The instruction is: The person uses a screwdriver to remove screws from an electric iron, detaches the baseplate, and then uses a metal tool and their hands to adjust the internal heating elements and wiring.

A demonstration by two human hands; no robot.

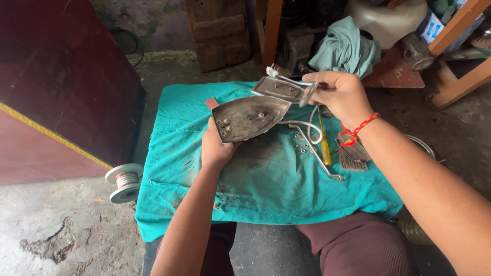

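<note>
The left hand grips the blunt rear end of a grey metal iron soleplate, fingers wrapped under it and thumb hidden behind, so the plate is held tilted with its pointed nose aiming toward three o'clock. Small screws and studs show on its upturned face near the rear edge. At about one o'clock from the plate, the right hand is closed around a thinner metal cover plate together with a white cord that loops down beneath the hand; a red and yellow thread band circles that wrist. Both plates hang above a teal cloth spread over the person's lap. On the cloth, at five o'clock from the right hand, lie a yellow-handled screwdriver, a bent metal rod, a few loose screws and a small brush, close together. A spool of wire stands on the concrete floor at nine o'clock from the cloth, well apart from the hands. A crumpled pale green rag sits at twelve o'clock, beyond the right hand.
</note>
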